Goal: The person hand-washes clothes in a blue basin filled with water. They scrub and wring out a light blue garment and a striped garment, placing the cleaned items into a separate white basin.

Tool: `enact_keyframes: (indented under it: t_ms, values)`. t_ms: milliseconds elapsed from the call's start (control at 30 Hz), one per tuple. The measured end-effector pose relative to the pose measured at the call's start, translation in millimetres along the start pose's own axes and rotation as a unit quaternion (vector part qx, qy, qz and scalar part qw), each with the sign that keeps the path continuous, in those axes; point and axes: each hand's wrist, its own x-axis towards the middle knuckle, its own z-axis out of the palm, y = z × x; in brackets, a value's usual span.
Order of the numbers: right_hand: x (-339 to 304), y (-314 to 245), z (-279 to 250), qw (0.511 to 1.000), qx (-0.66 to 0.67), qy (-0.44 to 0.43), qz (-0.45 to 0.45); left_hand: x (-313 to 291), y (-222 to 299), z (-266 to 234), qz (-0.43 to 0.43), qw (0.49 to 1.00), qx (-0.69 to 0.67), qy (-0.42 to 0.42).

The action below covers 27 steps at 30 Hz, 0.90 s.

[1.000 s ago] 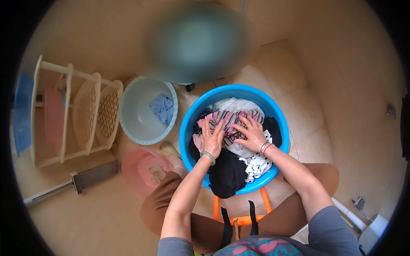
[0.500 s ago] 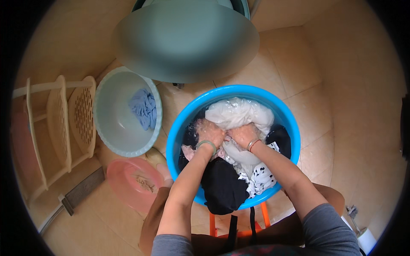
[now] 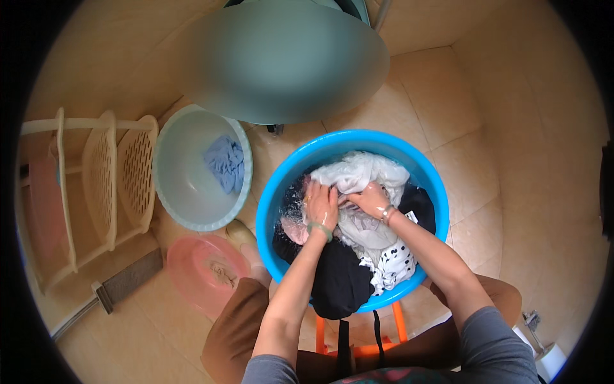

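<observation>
A blue tub (image 3: 268, 160) of water and wet laundry stands before me. My left hand (image 3: 321, 206), with a pale green bangle at its wrist, lies over the cloth with its fingers stretched out. Beside it my right hand (image 3: 371, 201) is closed on a bunched white garment (image 3: 364, 168), which spreads toward the tub's far side. A pink cloth (image 3: 293, 229) is left of my left wrist. Nearer me lie a black garment (image 3: 342, 281) and a white cloth with black dots (image 3: 394, 264). Another dark piece (image 3: 417, 203) sits at the right.
A pale green basin (image 3: 192, 173) holding a light blue cloth (image 3: 225, 163) stands at the left. A pink basin (image 3: 185, 269) is nearer, beside a long-handled brush (image 3: 131, 276). Plastic shelves (image 3: 102, 179) line the left wall. An orange stool (image 3: 400, 320) shows below the tub.
My left hand has come up out of the wet cloth, its fingers now showing straight. My right hand has shifted slightly on the white garment. The view has moved a little.
</observation>
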Motion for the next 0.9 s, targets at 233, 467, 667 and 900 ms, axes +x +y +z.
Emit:
enact_keyframes:
  t_ms: [233,467,667,900]
  values:
    - [-117.7,-72.0,8.4,0.903,-0.042,0.124,-0.410,-47.1,52.3,-50.3,-0.178,0.788,-0.580,0.105]
    - [-194.5,-119.9,36.5,0.822,-0.217,0.139,-0.507,-68.7,113.8,-115.1,-0.233,0.435,-0.868,-0.051]
    - [-170.8,-111.1,56.1,0.824,-0.166,0.292,-0.456,-87.7,70.8,-69.3,-0.210,0.411,-0.882,-0.092]
    - [-115.3,-86.0,34.6,0.878,0.006,0.265,-0.400,-93.1,49.2,-17.0,-0.182,0.478,-0.859,-0.039]
